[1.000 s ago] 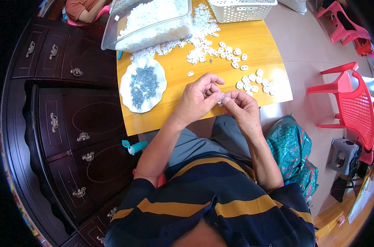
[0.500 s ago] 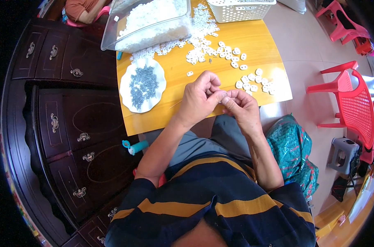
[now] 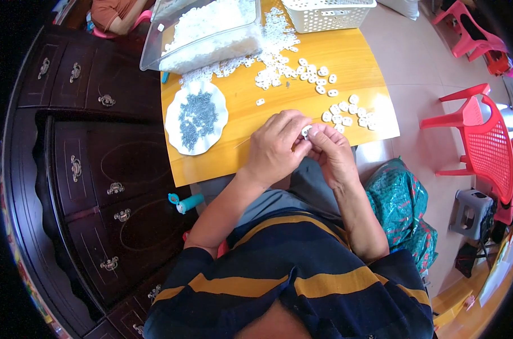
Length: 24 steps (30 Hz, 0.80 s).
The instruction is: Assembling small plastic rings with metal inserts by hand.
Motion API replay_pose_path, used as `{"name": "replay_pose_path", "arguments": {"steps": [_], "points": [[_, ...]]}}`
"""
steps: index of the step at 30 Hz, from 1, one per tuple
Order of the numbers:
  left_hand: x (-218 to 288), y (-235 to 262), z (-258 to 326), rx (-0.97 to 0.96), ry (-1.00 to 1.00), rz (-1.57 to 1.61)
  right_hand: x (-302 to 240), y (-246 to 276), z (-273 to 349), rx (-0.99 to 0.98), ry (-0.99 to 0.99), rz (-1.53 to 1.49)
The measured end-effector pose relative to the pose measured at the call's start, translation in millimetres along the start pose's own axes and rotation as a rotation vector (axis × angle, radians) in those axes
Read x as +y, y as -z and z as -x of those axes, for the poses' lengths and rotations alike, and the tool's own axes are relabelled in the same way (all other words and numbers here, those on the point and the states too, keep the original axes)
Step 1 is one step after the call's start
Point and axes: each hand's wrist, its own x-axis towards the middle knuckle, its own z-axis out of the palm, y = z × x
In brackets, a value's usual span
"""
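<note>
Both hands [image 3: 304,144], pinched on a small white piece [image 3: 306,131], now slightly nearer the table edge [image 3: 279,164].

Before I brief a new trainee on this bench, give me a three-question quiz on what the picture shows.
1. True or false: both hands meet on one small white part.
2. What lies on the white scalloped plate? A) small dark metal pieces B) white caps C) nothing
3. Which lies nearer the right hand: the loose white parts on the table or the clear tub?

Key: 1 true; the left hand and the right pinch it between them. 2 A. 3 the loose white parts.
</note>
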Motion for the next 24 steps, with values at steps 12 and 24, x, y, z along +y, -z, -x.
{"name": "replay_pose_path", "arguments": {"steps": [12,24], "points": [[-2.5,2.7,3.2,0.015,0.020,0.150,-6.7,2.1,4.3,0.039,-0.060,0.025],[-6.2,3.1,6.6,-0.031,0.037,0.155,-1.9,-1.3,5.5,0.056,0.013,0.151]]}}
